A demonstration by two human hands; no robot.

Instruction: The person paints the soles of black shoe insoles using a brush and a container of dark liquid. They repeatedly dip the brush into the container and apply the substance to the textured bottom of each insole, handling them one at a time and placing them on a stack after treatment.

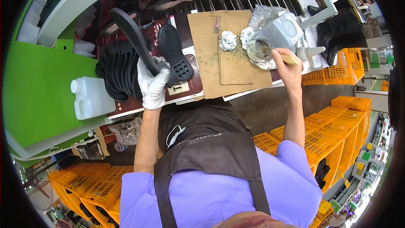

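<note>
My left hand [152,86], in a white glove, is closed around the heel end of a black shoe sole [133,33] that it holds tilted up above the bench. A second black sole [171,48] lies beside it, tread up. Left of the hand stands a row of black soles [120,74] packed side by side. My bare right hand [287,69] grips a brush [290,60] by its light wooden handle. The brush's tip reaches into a round pot [254,57] with a crusted whitish rim; its bristles are hard to make out.
A stained cardboard sheet [204,55] covers the bench middle, with a crumpled white wad [228,41] on it. A translucent container [280,31], a nozzle bottle [312,52] and black boots [341,36] stand right. A white jug [95,97] is left; orange crates [333,141] stack behind.
</note>
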